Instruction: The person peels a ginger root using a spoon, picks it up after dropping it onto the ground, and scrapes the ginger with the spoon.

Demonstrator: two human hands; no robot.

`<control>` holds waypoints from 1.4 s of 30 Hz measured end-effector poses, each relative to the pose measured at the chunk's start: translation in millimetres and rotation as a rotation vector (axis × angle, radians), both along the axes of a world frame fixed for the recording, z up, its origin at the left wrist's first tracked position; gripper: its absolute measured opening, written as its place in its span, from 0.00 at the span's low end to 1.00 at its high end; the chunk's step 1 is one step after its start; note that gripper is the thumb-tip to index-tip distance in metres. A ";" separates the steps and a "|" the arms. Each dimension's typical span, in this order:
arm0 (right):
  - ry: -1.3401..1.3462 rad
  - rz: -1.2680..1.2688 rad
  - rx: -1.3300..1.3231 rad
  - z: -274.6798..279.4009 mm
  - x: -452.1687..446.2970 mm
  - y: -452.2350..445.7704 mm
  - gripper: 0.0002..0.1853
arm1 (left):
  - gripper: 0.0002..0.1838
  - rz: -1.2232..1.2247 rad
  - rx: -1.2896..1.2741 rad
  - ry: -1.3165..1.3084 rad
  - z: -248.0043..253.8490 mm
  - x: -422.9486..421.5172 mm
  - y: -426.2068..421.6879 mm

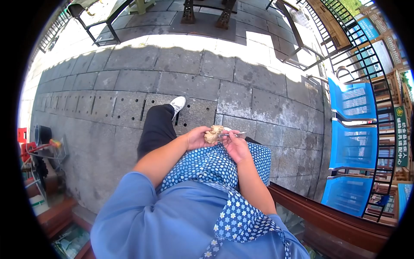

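Observation:
My left hand (198, 137) is closed around a knobbly, pale tan piece of ginger root (212, 136), held above my lap. In my right hand (236, 147) is a slim, shiny metal utensil (224, 134), gripped between thumb and fingers. Its inner end meets or nearly meets the ginger, and its other end pokes out past my fingers. Whether it is a spoon or a knife I cannot tell. Beneath both hands lies a blue apron (202, 162) with a white flower pattern.
Blue metal seats (353, 144) stand in a row on the right, before a black railing (385, 159). Grey stone paving (181, 82) spreads ahead. A dark-framed bench (108, 26) is at the upper left. Red and black wheeled equipment (41, 149) stands at the far left.

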State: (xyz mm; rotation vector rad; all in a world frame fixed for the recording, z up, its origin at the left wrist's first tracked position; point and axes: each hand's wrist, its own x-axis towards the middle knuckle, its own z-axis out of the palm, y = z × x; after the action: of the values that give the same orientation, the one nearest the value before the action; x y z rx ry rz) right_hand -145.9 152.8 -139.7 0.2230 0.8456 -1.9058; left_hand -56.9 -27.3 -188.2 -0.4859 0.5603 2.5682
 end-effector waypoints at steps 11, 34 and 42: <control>0.031 -0.020 0.020 2.0 -2.0 1.1 0.02 | 0.25 -0.005 -0.005 0.009 -6.3 -1.0 -0.9; 0.058 0.036 -0.027 3.1 -0.9 1.4 0.03 | 0.24 0.017 -0.014 -0.018 2.9 0.0 -1.1; 0.037 0.020 -0.022 5.4 0.2 1.1 0.04 | 0.24 0.013 0.005 -0.006 -1.2 -0.2 -1.0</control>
State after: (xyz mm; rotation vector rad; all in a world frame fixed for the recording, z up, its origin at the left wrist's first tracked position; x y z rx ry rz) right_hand -145.7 153.9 -134.3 0.1654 0.8479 -1.9047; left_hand -57.1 -28.2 -189.3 -0.4962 0.5500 2.5789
